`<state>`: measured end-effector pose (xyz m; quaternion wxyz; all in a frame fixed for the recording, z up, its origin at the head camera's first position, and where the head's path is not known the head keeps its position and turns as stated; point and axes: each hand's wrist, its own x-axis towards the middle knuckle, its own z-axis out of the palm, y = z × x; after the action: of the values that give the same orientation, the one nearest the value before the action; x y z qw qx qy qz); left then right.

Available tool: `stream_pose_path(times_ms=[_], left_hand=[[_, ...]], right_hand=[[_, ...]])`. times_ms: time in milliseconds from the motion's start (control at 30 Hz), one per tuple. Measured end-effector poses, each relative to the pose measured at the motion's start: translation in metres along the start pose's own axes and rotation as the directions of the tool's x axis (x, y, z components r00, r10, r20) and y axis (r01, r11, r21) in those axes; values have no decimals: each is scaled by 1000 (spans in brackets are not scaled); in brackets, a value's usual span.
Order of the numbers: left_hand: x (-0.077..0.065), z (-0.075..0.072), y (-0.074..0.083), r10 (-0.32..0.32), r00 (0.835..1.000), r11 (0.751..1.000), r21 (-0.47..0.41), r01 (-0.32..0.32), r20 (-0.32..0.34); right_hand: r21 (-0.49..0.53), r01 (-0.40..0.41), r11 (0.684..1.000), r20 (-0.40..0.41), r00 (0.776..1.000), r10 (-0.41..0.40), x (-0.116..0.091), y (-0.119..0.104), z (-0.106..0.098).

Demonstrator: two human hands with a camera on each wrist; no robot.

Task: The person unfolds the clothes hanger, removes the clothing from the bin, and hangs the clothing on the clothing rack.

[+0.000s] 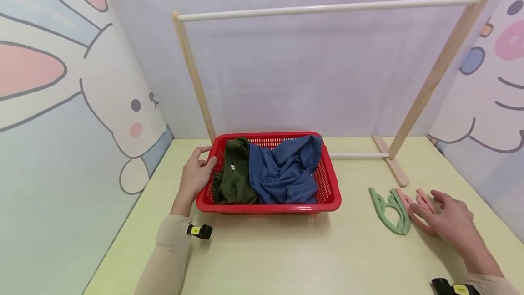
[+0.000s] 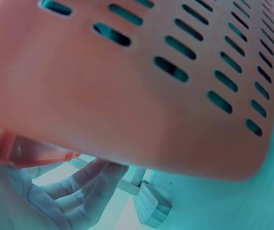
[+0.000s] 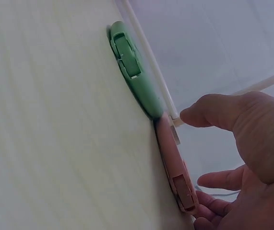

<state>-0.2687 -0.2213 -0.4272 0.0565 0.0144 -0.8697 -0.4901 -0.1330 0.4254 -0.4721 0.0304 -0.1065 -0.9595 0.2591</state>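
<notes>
A red plastic basket [image 1: 268, 208] with slotted walls stands on the table. Inside lie a dark green garment [image 1: 235, 181] and a blue garment [image 1: 284, 172] side by side. My left hand [image 1: 195, 174] grips the basket's left rim, thumb over the edge and fingers along the outside; the slotted wall fills most of the left wrist view. At the right, a green folding hanger [image 1: 380, 208] lies beside a pink folding hanger [image 1: 423, 226]. Over the pink one hovers my right hand [image 1: 450, 220], thumb apart from the fingers, fingertips right at the hanger's far side.
Behind the basket rises a wooden rack with a white top bar [image 1: 327, 8], slanting posts and a foot [image 1: 390, 160] near the hangers. A white lower bar [image 1: 358, 155] runs behind the basket. Walls with cartoon animals [image 1: 131, 104] border the pale table [image 1: 286, 258].
</notes>
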Motion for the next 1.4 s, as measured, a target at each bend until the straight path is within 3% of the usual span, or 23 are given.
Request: stream_pose_path(times_ms=[233,533,933,1400], left_hand=[[-1,-1,1,6,1000,1000,-12,-6,11],[-1,-1,2,1,1000,1000,-16,-1,6],[-2,0,2,-4,1000,1000,-19,4,11],[-3,0,3,14,1000,1000,-22,-13,10]], right_hand=[[-72,48,996,-12,999,-48,-2,1,3],[-81,81,993,-58,995,-86,-2,-1,5],[-79,28,997,-27,999,-30,-6,-3,5],[-99,-1,995,-66,998,-6,-6,-6,10]])
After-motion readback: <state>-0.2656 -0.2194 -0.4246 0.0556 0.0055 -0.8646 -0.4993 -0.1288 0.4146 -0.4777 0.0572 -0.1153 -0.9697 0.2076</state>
